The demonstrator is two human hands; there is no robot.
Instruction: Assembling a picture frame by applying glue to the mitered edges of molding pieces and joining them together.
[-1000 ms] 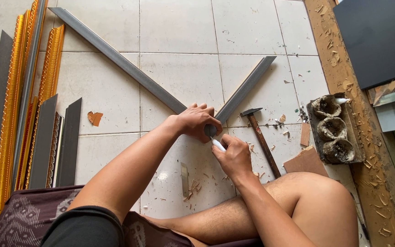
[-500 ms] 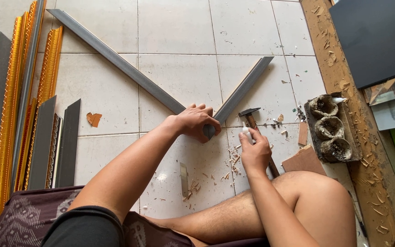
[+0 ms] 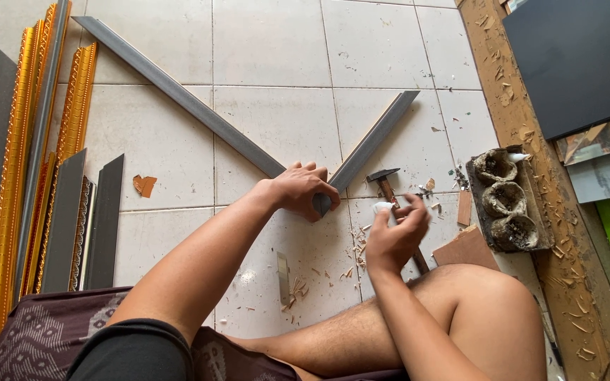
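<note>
Two long grey frame mouldings lie flat on the white tiled floor (image 3: 270, 49) and meet in a V whose point faces the person. The longer grey moulding (image 3: 178, 95) runs its long axis from the corner up toward the far left; the shorter grey moulding (image 3: 375, 137) runs up toward the far right. The left hand (image 3: 301, 190) is clamped down over the joint, fingers curled across both ends. The right hand (image 3: 395, 236) is closed around a small white object (image 3: 383, 208) (too blurred to name), hovering above the wooden-handled hammer (image 3: 390, 190) that lies just right of the joint, head pointing away. Half a second ago the right hand was lower on the hammer; now it has lifted clear. The left hand and the V have not shifted. A grey lumpy tray of three hollows (image 3: 506, 201) sits farther right.
</note>
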